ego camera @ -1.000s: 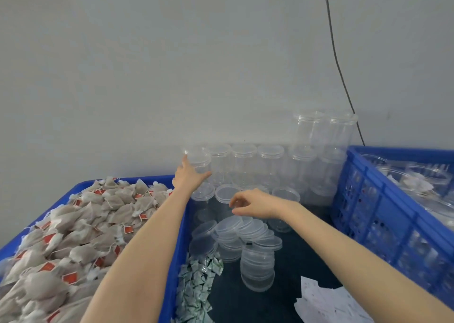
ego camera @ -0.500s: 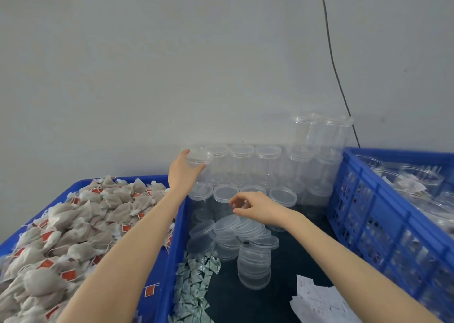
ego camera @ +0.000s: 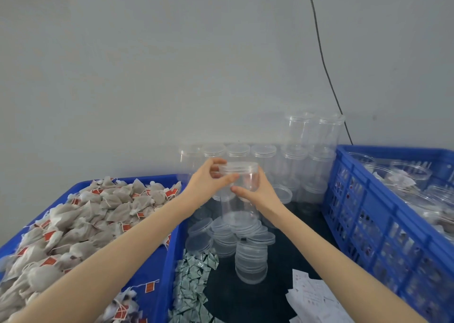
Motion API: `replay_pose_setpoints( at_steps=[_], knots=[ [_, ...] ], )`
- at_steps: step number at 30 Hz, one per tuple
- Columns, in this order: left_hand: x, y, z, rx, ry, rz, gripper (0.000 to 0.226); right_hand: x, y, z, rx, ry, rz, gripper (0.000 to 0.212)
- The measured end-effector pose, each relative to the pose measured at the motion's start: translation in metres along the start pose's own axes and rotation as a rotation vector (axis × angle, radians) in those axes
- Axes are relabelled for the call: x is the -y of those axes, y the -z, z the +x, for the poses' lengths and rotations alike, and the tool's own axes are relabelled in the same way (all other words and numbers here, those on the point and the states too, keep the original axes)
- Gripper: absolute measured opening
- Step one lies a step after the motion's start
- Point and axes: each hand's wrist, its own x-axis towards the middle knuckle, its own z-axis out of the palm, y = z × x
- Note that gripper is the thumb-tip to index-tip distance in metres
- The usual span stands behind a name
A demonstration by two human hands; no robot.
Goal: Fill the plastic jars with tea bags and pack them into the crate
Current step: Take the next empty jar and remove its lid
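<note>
jar (ego camera: 242,187) clear | crate (ego camera: 383,214) blue | tea bags (ego camera: 81,214) beige, red tags | sachets (ego camera: 194,286) green-white

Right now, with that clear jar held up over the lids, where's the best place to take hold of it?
Grip the clear jar round its smooth upright wall below the lid rim, from either side, as the right hand does. The left hand holds nearer the lidded top, probably to open it.
</note>
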Motion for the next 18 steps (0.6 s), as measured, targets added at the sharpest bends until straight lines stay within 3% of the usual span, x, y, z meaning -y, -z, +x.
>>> replay_pose_setpoints(
  at_steps=[4,6,10,15,18],
  knots=[
    [-0.004,-0.003,-0.007,0.173,0.115,-0.021,0.038,-0.002,0.015,-0.018,0.067,0.006,0.124,0.058],
    [-0.006,0.000,-0.007,0.275,0.125,0.061,0.037,-0.001,0.023,-0.025,0.147,-0.005,0.097,0.056],
    [-0.011,-0.006,-0.010,0.478,0.061,0.009,0.058,-0.001,0.023,-0.032,0.183,-0.019,0.110,0.059],
    [-0.007,-0.028,-0.009,0.366,0.056,-0.018,0.053,-0.014,0.019,-0.037,0.039,0.008,0.110,0.069],
    [-0.002,-0.046,-0.015,0.242,0.094,0.013,0.067,-0.021,0.013,-0.041,-0.072,0.039,0.036,0.071]
  ],
)
